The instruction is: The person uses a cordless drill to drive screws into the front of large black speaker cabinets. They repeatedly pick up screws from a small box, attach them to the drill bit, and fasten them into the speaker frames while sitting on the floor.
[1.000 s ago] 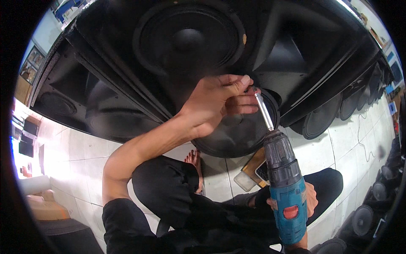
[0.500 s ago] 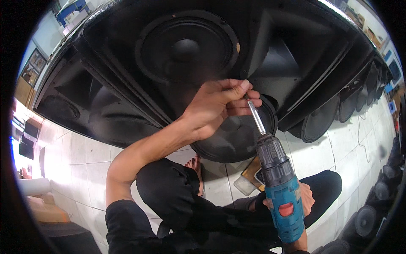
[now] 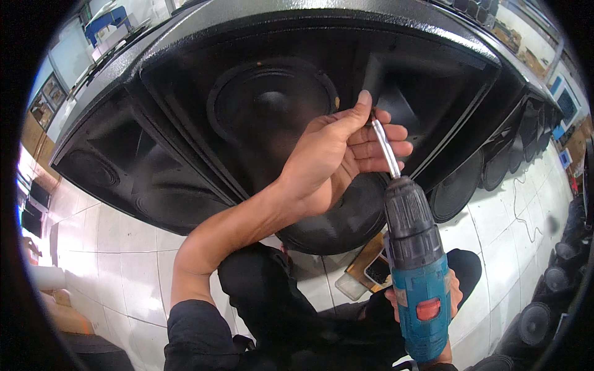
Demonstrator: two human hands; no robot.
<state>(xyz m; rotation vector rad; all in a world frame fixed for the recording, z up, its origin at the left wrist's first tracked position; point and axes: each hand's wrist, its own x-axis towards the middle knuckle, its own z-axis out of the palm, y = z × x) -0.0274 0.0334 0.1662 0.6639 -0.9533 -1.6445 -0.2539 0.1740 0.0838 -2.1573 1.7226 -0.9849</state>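
Drill (image 3: 422,334), one, teal and black, red switch (image 3: 428,309): in the person's right hand (image 3: 456,294), that grip closed around it; held above the floor (image 3: 142,229), nose toward the speaker cabinet (image 3: 322,31).

Bit (image 3: 386,148), one, silver: seated in the black chuck (image 3: 408,210), its dark tip between thumb and forefinger of the left hand (image 3: 328,148). Whether this second grip pinches the tip, I cannot tell; the remaining fingers are spread behind the shaft.

Changes from half a second ago: left fingers fanned wider, thumb raised, formerly curled closer together; bit tip higher; more of the cabinet's top edge in sight.

Markings: tan patch (image 3: 401,298) on the drill's side, too small to read.

Adjacent: round speaker (image 3: 346,226), black, below the left hand; phone (image 3: 377,270), on a brown box (image 3: 357,267); speaker row (image 3: 533,321), far right.
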